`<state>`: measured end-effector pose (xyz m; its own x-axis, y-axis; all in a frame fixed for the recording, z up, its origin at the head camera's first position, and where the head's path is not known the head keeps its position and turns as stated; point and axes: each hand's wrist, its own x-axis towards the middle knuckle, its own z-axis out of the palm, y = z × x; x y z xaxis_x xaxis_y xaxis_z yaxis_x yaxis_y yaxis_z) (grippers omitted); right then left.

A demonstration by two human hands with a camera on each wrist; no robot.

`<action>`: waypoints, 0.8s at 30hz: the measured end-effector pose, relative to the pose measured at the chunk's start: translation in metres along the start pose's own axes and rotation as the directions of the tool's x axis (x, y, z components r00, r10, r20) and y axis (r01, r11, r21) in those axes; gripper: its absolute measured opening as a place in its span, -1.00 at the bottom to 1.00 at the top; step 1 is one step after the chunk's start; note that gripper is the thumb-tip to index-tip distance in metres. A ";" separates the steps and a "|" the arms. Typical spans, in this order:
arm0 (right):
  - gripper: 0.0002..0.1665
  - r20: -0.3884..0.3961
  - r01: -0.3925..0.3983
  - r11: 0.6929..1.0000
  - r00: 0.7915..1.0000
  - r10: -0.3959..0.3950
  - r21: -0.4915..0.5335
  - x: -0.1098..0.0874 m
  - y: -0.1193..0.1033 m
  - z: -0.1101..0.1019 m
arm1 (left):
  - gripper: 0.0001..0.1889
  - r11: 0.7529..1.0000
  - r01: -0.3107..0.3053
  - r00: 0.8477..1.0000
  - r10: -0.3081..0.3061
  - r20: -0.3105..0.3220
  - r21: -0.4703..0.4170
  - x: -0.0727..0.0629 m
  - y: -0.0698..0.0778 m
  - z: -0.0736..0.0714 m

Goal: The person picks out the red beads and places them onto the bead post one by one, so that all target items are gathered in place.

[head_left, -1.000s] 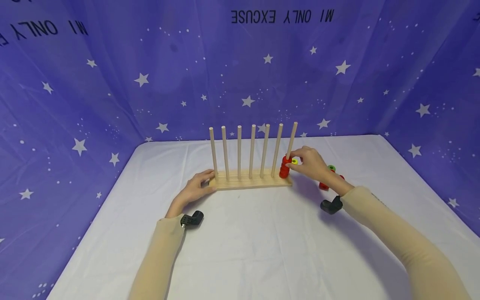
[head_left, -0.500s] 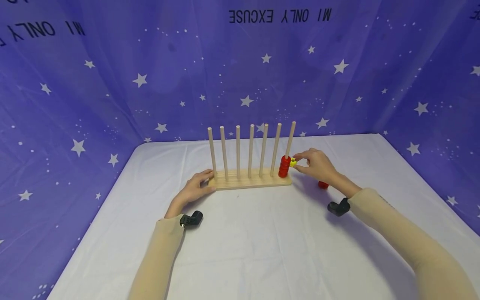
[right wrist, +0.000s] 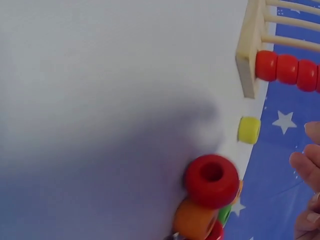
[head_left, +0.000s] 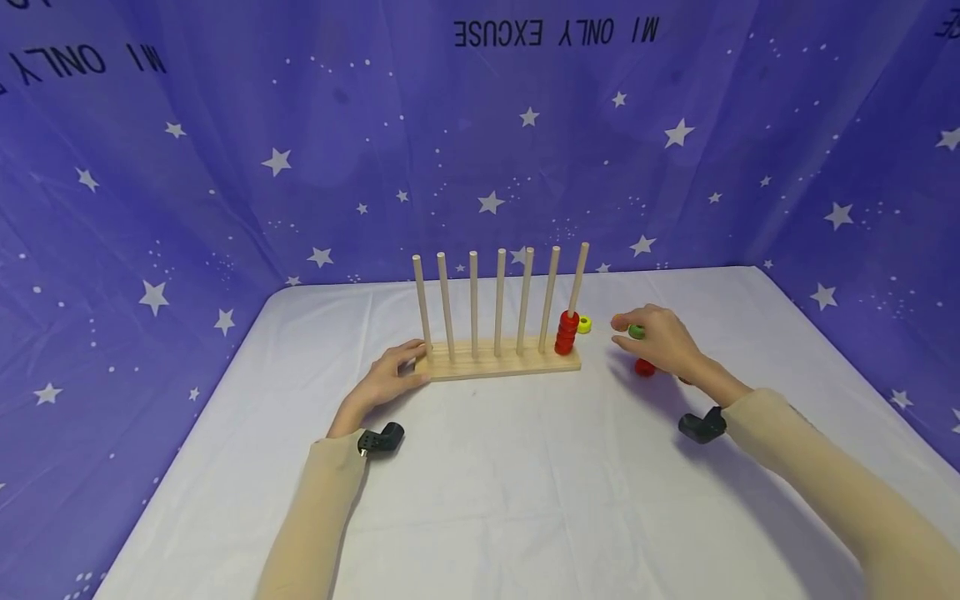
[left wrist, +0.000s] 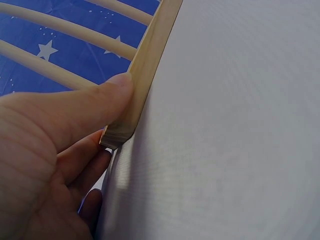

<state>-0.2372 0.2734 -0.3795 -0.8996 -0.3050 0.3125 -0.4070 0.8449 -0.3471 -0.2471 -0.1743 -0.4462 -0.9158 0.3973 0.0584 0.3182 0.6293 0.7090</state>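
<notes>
My left hand (head_left: 386,375) grips the left end of a wooden peg stand (head_left: 495,364). In the left wrist view its thumb (left wrist: 112,95) presses on the base beside the pegs, the other fingers at the end face. Several red beads (head_left: 567,333) are stacked on the rightmost peg; the other pegs are bare. My right hand (head_left: 663,337) hovers to the right of the stand, thumb and fingers apart and holding nothing. Under it show a green bead (head_left: 637,332) and a red bead (head_left: 644,367); the hand hides part of this group.
A yellow bead (head_left: 584,324) lies just right of the stand. An orange bead (right wrist: 192,222) touches the loose red bead in the right wrist view. A purple star-patterned curtain (head_left: 480,150) stands behind the white-covered table (head_left: 480,500).
My right hand has left the red stack, passed by the yellow bead and moved right over the loose beads. The left hand keeps its place on the stand.
</notes>
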 end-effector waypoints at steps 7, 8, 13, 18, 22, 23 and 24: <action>-0.69 0.022 -0.014 0.999 1.000 0.015 -0.043 -0.013 0.010 -0.002 | -0.38 1.000 0.003 1.000 -0.003 0.004 -0.016 -0.001 0.002 -0.001; -0.70 0.022 -0.016 0.999 1.000 0.017 -0.049 -0.014 0.011 -0.002 | -0.38 1.000 0.002 1.000 -0.001 0.005 -0.016 -0.001 0.003 -0.001; -0.74 0.017 -0.034 0.998 0.999 0.035 -0.053 -0.021 0.017 -0.003 | -0.39 1.000 0.002 1.000 -0.002 0.004 -0.009 -0.001 0.003 -0.001; -0.75 0.012 -0.048 0.997 0.999 0.048 -0.058 -0.028 0.022 -0.002 | -0.39 1.000 0.002 1.000 -0.002 0.002 -0.018 0.000 0.001 0.000; -0.76 0.016 -0.054 0.996 0.998 0.055 -0.064 -0.033 0.026 -0.001 | -0.38 1.000 -0.001 1.000 0.001 0.004 -0.018 0.000 0.001 0.001; -0.77 0.018 -0.056 0.996 0.998 0.057 -0.065 -0.034 0.027 -0.001 | -0.38 1.000 -0.002 1.000 0.002 0.003 -0.016 0.000 0.001 0.001; -0.77 0.021 -0.057 0.996 0.998 0.058 -0.066 -0.035 0.028 -0.001 | -0.38 1.000 -0.001 1.000 0.001 0.004 -0.014 0.000 0.001 0.000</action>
<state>-0.2173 0.3084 -0.3996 -0.9248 -0.2644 0.2736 -0.3442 0.8879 -0.3053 -0.2465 -0.1736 -0.4458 -0.9145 0.4007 0.0567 0.3160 0.6197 0.7184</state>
